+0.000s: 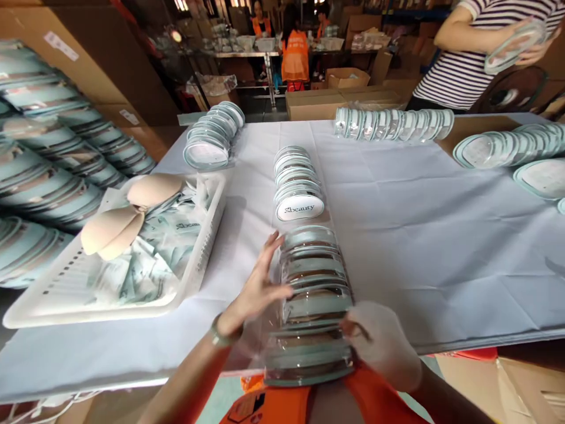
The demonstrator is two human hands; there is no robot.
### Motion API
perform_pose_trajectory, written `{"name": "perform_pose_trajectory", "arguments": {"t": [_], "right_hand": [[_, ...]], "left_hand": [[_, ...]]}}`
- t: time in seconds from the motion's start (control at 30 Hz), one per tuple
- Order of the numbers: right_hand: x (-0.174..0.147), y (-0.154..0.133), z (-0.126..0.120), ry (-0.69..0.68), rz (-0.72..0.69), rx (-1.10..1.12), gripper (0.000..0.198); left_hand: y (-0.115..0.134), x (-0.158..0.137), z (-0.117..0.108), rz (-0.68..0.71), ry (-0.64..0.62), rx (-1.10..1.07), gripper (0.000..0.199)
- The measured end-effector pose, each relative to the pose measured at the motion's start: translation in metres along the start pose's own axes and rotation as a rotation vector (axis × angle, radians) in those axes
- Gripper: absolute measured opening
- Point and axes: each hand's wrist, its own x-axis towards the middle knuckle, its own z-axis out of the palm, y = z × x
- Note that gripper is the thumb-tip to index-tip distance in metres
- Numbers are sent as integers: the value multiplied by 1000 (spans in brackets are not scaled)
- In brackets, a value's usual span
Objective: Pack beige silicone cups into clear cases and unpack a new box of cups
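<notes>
**Both hands on the near row of clear cases, table edge**

Nearest me: a row of clear round cases point(314, 300) with pale green rims, lying overlapped on the table point(441, 235), running from my chest out toward the middle.

My left hand point(260, 282) is open, fingers spread and extended, fingertips pressed flat against the left side of the row; nothing is gripped. Wrist slightly bent, forearm coming in from lower left, a band at the wrist.

My right hand point(384, 341) wears a pale glove and is curled against the right side of the row near its close end. Thumb and fingers pinch at a case rim; how firmly I cannot tell.

Just beyond the row: a second, shorter row of cases point(296, 182), the front one showing a white face that reads "beauty".

Left of that: a white slotted tray point(207, 235) holding two beige cups point(132, 212) and folded printed sachets, text too small to read.

Further out: more rows of cases point(392, 123) along the far edge and at both sides. Far right, another person in a striped shirt point(459, 65) holds a case.
</notes>
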Motion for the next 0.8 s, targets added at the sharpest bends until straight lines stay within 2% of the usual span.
{"name": "perform_pose_trajectory", "arguments": {"t": [0.03, 0.07, 0.1, 0.13, 0.17, 0.23, 0.3, 0.37, 0.47, 0.53, 0.63, 0.73, 0.8], "right_hand": [[-16, 20, -4, 79, 179, 62, 45], [-29, 36, -2, 83, 305, 198, 41], [-38, 48, 3, 49, 392, 368, 38], [-44, 55, 12, -11, 432, 551, 39], [-46, 59, 22, -73, 422, 706, 45], [-42, 58, 39, -130, 393, 847, 56], [-33, 53, 44, -107, 441, 836, 59], [-26, 49, 39, -116, 534, 834, 57], [-21, 46, 24, -190, 612, 831, 40], [-20, 45, 16, -290, 579, 736, 29], [-17, 45, 8, -382, 510, 569, 30], [-12, 45, -7, -407, 452, 459, 31], [-8, 34, -24, -490, 377, 379, 30]], "left_hand": [[1, -31, 2, 25, -37, 3, 114], [1, -62, 8, -12, -89, 36, 124], [0, -90, 16, -77, -87, 72, 130], [-1, -113, 26, -144, -54, 105, 126], [-3, -132, 38, -170, -3, 105, 114], [-9, -152, 65, -222, 141, 76, 85], [-15, -154, 87, -247, 215, 42, 72], [-18, -148, 100, -222, 241, 41, 72], [-19, -141, 106, -168, 308, 26, 69], [-19, -141, 106, -186, 322, -24, 69], [-18, -143, 104, -209, 303, -50, 72], [-14, -144, 99, -210, 255, 18, 70], [-9, -143, 96, -215, 230, 97, 69]]}}
